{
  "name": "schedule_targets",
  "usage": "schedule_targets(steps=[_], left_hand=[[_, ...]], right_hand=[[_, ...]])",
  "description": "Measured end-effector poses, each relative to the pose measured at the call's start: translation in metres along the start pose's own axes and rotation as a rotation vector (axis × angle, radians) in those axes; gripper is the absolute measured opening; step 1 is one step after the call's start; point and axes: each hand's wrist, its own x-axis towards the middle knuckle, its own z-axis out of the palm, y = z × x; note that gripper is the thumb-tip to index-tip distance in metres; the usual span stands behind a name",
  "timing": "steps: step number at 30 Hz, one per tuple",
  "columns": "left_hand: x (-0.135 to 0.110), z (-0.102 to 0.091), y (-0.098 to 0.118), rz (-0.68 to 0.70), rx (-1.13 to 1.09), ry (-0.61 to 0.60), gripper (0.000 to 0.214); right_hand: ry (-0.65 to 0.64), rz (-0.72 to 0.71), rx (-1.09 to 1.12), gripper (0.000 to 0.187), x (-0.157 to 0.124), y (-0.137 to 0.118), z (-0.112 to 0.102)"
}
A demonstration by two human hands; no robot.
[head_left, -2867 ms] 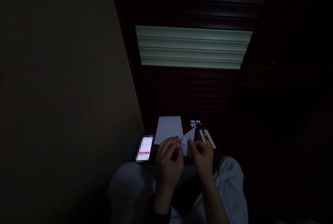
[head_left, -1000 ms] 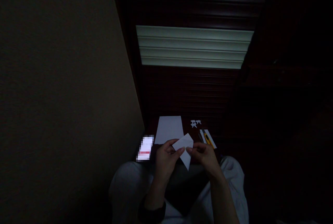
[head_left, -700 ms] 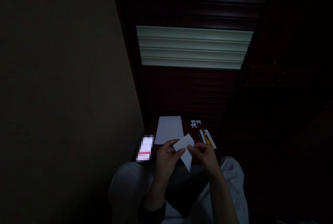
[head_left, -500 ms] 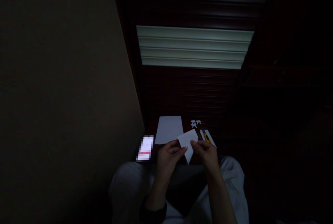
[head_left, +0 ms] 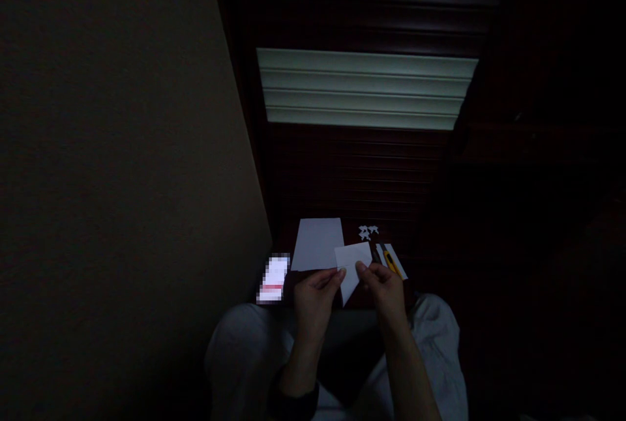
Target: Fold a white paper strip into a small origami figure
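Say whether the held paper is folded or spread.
Folded: the paper narrows to a bottom point, and a short fold line shows near the left hand.

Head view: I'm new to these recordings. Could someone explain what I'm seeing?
There is no machine here, just a person's bare left hand and right hand. Every picture comes from one camera worn on the person's head, looking forward and down. Both hands hold a white paper that narrows to a point below. On the dark surface lie a white sheet and, to its right, small white shapes. Farther right, a yellow tool, perhaps a cutter, rests on a white piece. At left lies a glowing screen, pixelated.
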Motion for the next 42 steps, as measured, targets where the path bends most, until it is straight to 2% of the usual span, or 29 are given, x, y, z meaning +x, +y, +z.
schedule_targets(steps=[5,17,25,30,33,35,42], left_hand=[[0.0,-0.001,0.001,0.048,0.029,-0.009,0.025],[-0.003,0.002,0.005,0.086,0.081,-0.008,0.027],[-0.013,0.013,0.016,0.305,0.311,0.126,0.028],[-0.006,0.011,0.009,0.208,0.202,0.166,0.033],[0.002,0.005,0.007,0.134,0.069,0.107,0.035],[0.004,0.003,0.008,0.123,0.036,0.085,0.033],[0.003,-0.001,0.01,0.138,0.035,0.127,0.028]], right_hand=[[-0.051,0.02,0.013,0.029,0.0,0.001,-0.003],[0.023,0.022,0.026,0.029,0.0,0.0,0.0],[0.135,-0.031,-0.041,0.033,-0.001,0.002,0.013],[0.091,-0.031,0.024,0.029,-0.005,-0.001,0.019],[0.033,-0.022,0.048,0.028,-0.006,-0.004,0.021],[0.006,-0.018,0.04,0.029,-0.007,-0.005,0.021],[-0.042,-0.019,0.067,0.027,-0.007,-0.006,0.021]])
